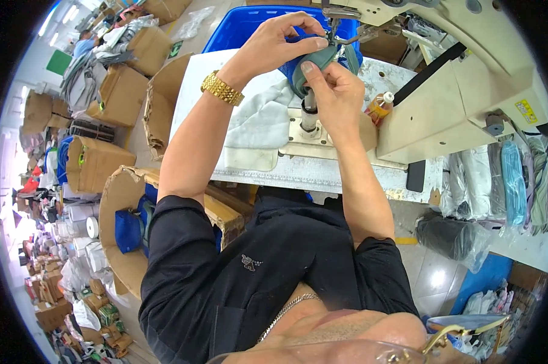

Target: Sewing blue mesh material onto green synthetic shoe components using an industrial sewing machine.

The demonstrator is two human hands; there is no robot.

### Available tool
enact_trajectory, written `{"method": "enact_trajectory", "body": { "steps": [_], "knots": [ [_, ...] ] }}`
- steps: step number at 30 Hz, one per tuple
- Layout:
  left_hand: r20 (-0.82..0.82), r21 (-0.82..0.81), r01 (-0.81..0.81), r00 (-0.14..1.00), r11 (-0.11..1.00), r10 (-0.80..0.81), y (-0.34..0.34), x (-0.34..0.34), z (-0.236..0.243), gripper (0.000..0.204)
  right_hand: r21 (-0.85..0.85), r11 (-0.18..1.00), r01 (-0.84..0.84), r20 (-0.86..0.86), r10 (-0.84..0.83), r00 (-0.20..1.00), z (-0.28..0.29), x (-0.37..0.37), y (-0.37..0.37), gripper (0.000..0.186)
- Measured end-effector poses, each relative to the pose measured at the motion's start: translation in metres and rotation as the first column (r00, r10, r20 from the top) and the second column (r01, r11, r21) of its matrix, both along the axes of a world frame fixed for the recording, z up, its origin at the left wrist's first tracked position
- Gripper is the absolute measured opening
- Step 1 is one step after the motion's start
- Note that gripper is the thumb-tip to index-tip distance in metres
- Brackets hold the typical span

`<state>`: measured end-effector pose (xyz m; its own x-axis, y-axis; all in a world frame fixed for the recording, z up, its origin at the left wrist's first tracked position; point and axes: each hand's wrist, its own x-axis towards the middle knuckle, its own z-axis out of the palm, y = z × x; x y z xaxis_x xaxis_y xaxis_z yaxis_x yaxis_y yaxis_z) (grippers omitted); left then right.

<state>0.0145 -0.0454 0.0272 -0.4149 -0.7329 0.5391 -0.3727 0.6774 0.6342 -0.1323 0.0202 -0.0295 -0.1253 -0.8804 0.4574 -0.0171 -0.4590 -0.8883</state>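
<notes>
Both hands are at the needle end of a cream post-bed sewing machine (462, 91). They grip a blue and grey-green fabric piece (320, 59), which sits over the top of the machine's post (309, 118). My left hand (280, 42) is closed on the fabric's far left side, thumb and fingers pinching close to the presser foot (333, 37). Nearer to me, my right hand (339, 91) pinches the grey-green edge, thumb on top. The needle's tip and part of the fabric are hidden by the fingers and machine head.
A pale grey cloth (256, 121) lies on the white worktable (195, 91), left of the post. A bottle (380, 106) stands beside the machine, and a black flat object (415, 176) lies at the table's edge. Behind is a blue crate (237, 27). A cardboard box (119, 200) holds blue pieces.
</notes>
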Motion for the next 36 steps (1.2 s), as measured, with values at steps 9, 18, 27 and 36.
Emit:
{"method": "enact_trajectory", "body": {
  "steps": [9, 18, 27, 36],
  "knots": [
    [-0.013, 0.082, -0.012, 1.0, 0.997, 0.013, -0.002, 0.0, -0.001, 0.029, 0.066, 0.998, -0.021, -0.086, 0.027, 0.996, 0.011, -0.009, -0.002, 0.032],
    [-0.022, 0.063, -0.032, 0.999, 0.997, 0.034, -0.006, 0.001, -0.007, 0.031, 0.13, 0.983, -0.128, -0.074, 0.138, 0.988, 0.018, -0.019, -0.008, 0.033],
    [0.012, 0.043, -0.109, 0.994, 0.993, 0.108, 0.0, -0.001, -0.004, 0.031, 0.177, 0.935, -0.308, 0.085, 0.298, 0.951, 0.011, -0.026, -0.022, 0.031],
    [0.066, 0.049, -0.218, 0.974, 0.975, 0.215, 0.01, -0.004, -0.001, 0.028, 0.217, 0.871, -0.442, 0.258, 0.385, 0.886, 0.017, -0.03, -0.021, 0.029]
  ]
}}
